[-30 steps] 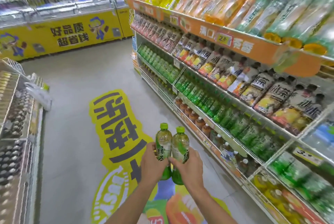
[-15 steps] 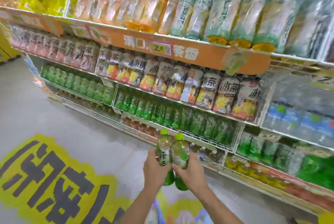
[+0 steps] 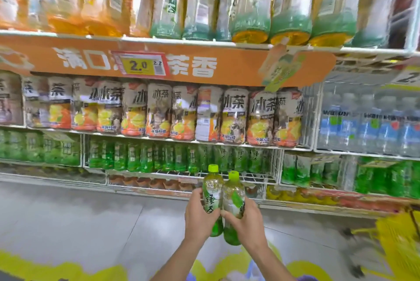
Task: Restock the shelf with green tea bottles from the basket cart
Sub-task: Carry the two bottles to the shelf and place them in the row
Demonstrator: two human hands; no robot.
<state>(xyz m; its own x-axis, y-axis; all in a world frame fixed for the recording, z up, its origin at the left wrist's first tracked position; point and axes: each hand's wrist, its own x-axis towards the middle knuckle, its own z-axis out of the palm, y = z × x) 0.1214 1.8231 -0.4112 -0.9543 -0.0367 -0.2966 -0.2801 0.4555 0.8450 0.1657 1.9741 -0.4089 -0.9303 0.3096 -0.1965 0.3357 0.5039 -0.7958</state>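
I hold two green tea bottles upright side by side, low in the middle of the view. My left hand (image 3: 198, 219) grips the left green tea bottle (image 3: 212, 186), and my right hand (image 3: 246, 224) grips the right green tea bottle (image 3: 234, 194). Both have lime-green caps. Straight behind them is the white wire shelf (image 3: 227, 176) with a row of shelved green tea bottles (image 3: 145, 158) standing on it; its front part near my hands shows bare wire. The yellow basket cart (image 3: 395, 242) shows at the right edge, blurred.
Above the green tea row stand iced tea bottles (image 3: 159, 112), then an orange banner with a price tag (image 3: 141, 66) and large bottles on top. Water bottles (image 3: 368, 121) fill the right bay. Grey floor with a yellow graphic lies below.
The view has swung right to face the shelf square on and come closer. My hands still hold both bottles together. The yellow cart has come into view at the right.
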